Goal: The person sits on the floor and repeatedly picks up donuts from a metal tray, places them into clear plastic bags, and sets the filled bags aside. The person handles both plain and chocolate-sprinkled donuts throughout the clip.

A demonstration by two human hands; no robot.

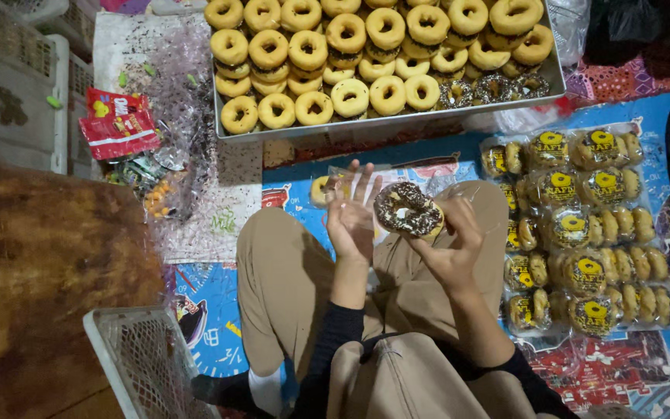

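Note:
My right hand (453,247) holds a doughnut (407,209) with dark chocolate topping and pale sprinkles, raised above my lap. My left hand (352,217) is beside it with fingers spread, holding a clear plastic bag (350,185) that has a plain yellow doughnut (320,190) inside it. Both hands hover over my beige-trousered knees as I sit on the floor. A metal tray (397,122) piled with several glazed yellow doughnuts, a few chocolate ones at its right, lies just beyond my hands.
Packed bags of doughnuts with yellow labels (583,233) are stacked on the mat at my right. Clear plastic wrappers (172,116) and a red snack packet (120,122) lie at the left. A white plastic crate (148,361) stands by my left knee, beside a brown wooden surface (40,279).

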